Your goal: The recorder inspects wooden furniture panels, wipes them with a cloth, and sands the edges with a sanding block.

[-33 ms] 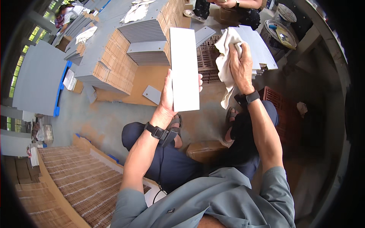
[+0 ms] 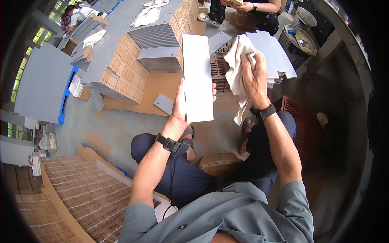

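Note:
A long flat white-grey panel (image 2: pixel 198 79) stands nearly upright before me. My left hand (image 2: pixel 177 106) grips it near its lower part, thumb along the left edge and fingertips showing past the right edge. To the right, my right hand (image 2: pixel 255 77) is closed on a crumpled cream cloth (image 2: pixel 237 60), whose loose end hangs down. A gap separates the cloth from the panel. Behind the right hand lie several grey panels (image 2: pixel 272 50) in a stack, next to a brown plastic crate (image 2: pixel 219 60).
Tall stacks of grey boards with brown edges (image 2: pixel 123 67) stand on cardboard at the left. One small panel (image 2: pixel 163 103) lies there. Buckets (image 2: pixel 298 40) stand at far right; a person's hands (image 2: pixel 244 6) appear beyond. A cardboard box (image 2: pixel 219 163) sits between my feet; a reddish crate (image 2: pixel 292 106) is by my right knee.
The whole view has shifted slightly, so things sit a little lower in it. My right hand with the cloth has come slightly left, toward the panel. Both holds are the same.

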Demonstrator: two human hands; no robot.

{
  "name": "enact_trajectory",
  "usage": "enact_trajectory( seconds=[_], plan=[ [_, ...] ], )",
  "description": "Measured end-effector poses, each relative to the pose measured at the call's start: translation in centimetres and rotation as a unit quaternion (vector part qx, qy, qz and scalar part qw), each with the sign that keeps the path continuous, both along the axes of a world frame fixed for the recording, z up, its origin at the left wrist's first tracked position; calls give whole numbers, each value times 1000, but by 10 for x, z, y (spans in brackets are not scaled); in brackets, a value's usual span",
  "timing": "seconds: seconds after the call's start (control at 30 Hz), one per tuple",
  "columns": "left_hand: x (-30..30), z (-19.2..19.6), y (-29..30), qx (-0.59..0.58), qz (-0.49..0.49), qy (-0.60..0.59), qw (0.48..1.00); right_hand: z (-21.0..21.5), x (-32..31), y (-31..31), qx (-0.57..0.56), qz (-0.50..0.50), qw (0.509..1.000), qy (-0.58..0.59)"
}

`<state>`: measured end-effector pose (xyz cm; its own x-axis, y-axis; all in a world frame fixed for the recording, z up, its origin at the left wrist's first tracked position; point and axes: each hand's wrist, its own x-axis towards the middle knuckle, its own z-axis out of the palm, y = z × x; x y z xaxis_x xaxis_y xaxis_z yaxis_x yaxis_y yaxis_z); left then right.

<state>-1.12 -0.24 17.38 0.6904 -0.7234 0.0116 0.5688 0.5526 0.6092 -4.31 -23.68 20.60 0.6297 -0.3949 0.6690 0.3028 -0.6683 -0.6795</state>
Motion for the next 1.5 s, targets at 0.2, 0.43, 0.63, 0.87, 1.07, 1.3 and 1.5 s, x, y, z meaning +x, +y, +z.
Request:
enact_trajectory(
  seconds=[0.2,0.43,0.63,0.87,1.07,1.3,1.5],
  plan=[
    [-22,-9,-4,29,45,39,998,-4,-21,85,-267,187,943,60],
    [-42,-7,-7,103,-83,30,991,11,65,1,-112,82,979,148],
    [-43,-11,11,93,-98,17,991,-26,79,-74,162,25,969,183],
    [-30,-10,15,25,-92,63,993,-27,33,-14,497,243,803,221],
    [-26,-19,8,143,39,88,985,-12,9,28,600,290,703,248],
    [-37,-27,-5,562,175,-556,587,-37,15,40,564,253,758,207],
    [-36,-30,-12,646,181,-506,542,-10,18,21,512,204,818,166]
  ],
)
